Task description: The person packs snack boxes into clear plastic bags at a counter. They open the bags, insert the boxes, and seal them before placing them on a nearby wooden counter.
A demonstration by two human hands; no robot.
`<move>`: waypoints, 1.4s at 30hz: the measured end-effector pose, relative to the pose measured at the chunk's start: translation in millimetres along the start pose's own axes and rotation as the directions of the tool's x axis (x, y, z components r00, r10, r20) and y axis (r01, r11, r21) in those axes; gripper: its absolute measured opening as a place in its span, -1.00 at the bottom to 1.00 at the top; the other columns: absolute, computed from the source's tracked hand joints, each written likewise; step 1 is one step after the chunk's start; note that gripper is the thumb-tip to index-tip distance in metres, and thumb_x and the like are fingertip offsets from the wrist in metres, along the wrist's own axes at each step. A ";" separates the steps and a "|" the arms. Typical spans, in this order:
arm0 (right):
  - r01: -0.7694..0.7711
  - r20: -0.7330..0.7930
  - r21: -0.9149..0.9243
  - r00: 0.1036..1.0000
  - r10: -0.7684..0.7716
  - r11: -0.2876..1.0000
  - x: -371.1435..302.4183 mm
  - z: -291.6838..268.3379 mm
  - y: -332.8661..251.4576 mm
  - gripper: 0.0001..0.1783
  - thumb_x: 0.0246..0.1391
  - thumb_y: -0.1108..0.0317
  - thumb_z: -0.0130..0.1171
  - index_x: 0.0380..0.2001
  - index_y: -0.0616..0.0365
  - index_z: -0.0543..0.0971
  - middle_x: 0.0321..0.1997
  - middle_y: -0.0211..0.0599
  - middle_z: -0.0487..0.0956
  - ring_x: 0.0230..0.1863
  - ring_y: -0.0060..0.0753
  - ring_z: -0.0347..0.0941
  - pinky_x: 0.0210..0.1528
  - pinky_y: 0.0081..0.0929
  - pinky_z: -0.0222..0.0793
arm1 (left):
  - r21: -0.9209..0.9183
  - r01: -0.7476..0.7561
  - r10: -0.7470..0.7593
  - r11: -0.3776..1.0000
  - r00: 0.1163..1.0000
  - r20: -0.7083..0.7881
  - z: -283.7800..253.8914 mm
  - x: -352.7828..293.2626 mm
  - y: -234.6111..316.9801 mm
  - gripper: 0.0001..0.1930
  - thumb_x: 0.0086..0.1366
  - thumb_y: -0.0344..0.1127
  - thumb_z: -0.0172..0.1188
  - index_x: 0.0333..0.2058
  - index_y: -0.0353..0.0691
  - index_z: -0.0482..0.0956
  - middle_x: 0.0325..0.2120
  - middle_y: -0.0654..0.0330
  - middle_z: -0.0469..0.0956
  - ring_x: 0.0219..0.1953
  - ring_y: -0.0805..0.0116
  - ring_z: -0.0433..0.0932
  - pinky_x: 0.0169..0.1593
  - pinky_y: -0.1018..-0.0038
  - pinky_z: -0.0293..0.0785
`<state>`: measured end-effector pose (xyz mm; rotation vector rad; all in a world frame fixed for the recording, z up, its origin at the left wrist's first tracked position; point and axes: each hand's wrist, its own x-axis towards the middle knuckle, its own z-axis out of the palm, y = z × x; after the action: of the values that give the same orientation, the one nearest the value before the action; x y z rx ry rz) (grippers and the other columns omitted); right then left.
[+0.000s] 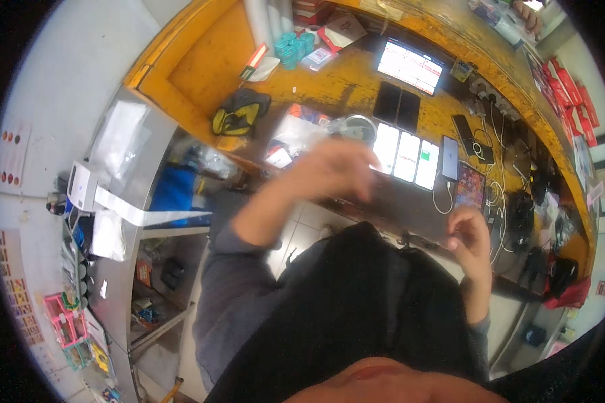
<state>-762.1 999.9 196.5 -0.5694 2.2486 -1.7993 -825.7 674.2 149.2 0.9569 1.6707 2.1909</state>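
Note:
My left hand (pixel 333 168) is smeared by motion above the front edge of the desk, so its fingers cannot be read. Just beyond it stand three phones side by side with bright screens: a left phone (pixel 384 146), a middle phone (pixel 407 157) and a right phone (pixel 427 165). My right hand (pixel 469 238) hovers at the desk edge, fingers loosely bent and apart from the thumb, nothing visible in it. Nearest to it lies a device with a colourful screen (pixel 470 186). A darker-screened phone (pixel 450 158) with a white cable is close by.
Farther back are two dark flat devices (pixel 397 105) and a lit monitor (pixel 410 66). Cables (pixel 496 191) tangle on the right. A round metal-rimmed dish (pixel 360 126), a plastic bag (pixel 302 131) and a black-yellow pouch (pixel 240 113) lie left. A metal cabinet (pixel 124 201) stands left.

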 end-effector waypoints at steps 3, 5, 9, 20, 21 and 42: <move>-0.141 -0.119 -0.025 0.983 0.137 0.990 -22.1 -16.4 19.9 -0.75 -0.05 0.49 0.22 -0.28 0.16 0.42 -0.30 -0.44 0.38 -0.27 -0.60 0.28 -0.20 -0.59 0.21 | 0.379 0.370 0.056 0.848 0.649 -0.759 -117.4 -32.5 -35.4 -0.79 0.26 -0.37 0.12 -0.13 -0.21 0.53 -0.30 0.13 0.59 -0.33 0.35 0.58 -0.27 0.46 0.49; -0.236 -0.148 -0.073 0.963 0.223 0.969 -38.0 -22.7 33.8 -0.75 -0.06 0.49 0.22 -0.28 0.16 0.42 -0.32 -0.46 0.39 -0.28 -0.61 0.28 -0.21 -0.59 0.22 | 0.652 0.755 0.082 -0.071 0.656 -0.751 -185.7 -69.8 -57.8 -0.51 0.20 -0.16 0.21 0.11 -0.03 0.40 -0.09 -0.05 0.50 -0.10 0.18 0.55 -0.11 0.30 0.49; -0.329 -0.182 -0.292 0.941 0.286 0.898 -56.6 -25.5 44.1 -0.77 -0.08 0.50 0.24 -0.29 0.15 0.47 -0.34 -0.43 0.46 -0.30 -0.57 0.33 -0.24 -0.57 0.24 | 0.314 0.815 -0.137 -0.488 0.283 -0.949 -228.1 -108.6 -107.9 -0.24 0.06 0.05 0.29 0.23 0.03 0.25 0.16 0.01 0.29 0.03 0.05 0.46 0.01 0.22 0.45; -0.423 -0.185 -0.335 0.906 0.381 0.842 -65.1 -20.6 51.4 -0.76 -0.10 0.52 0.25 -0.30 0.14 0.50 -0.32 -0.37 0.51 -0.31 -0.52 0.40 -0.28 -0.54 0.27 | 0.278 0.868 0.102 -0.411 0.346 -0.933 -293.9 -106.1 -121.3 -0.63 0.11 -0.10 0.27 -0.13 -0.11 0.54 0.07 0.03 0.40 -0.05 0.05 0.53 -0.11 0.20 0.50; -0.440 -0.184 -0.334 0.898 0.400 0.834 -66.4 -19.1 52.5 -0.75 -0.10 0.53 0.25 -0.28 0.13 0.50 -0.32 -0.37 0.51 -0.30 -0.49 0.41 -0.28 -0.54 0.28 | 0.257 0.888 0.028 -0.381 0.289 -0.957 -279.4 -86.9 -113.2 -0.65 0.10 -0.14 0.28 -0.14 -0.12 0.55 0.04 0.03 0.43 -0.06 0.06 0.53 -0.11 0.21 0.49; -0.463 -0.236 -0.233 0.880 0.412 0.855 -58.8 -53.8 97.7 -0.79 -0.07 0.55 0.19 -0.30 0.17 0.50 -0.35 -0.40 0.51 -0.32 -0.53 0.41 -0.28 -0.54 0.24 | 0.483 0.692 0.090 0.537 0.522 -0.848 -261.9 -69.8 -186.3 -0.60 0.21 -0.29 0.16 0.01 -0.29 0.46 -0.13 -0.01 0.50 -0.09 0.18 0.48 0.04 0.35 0.37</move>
<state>-746.6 1090.2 109.9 0.0817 2.5131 -1.3555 -971.4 494.1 -84.4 -0.5341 3.0653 1.5363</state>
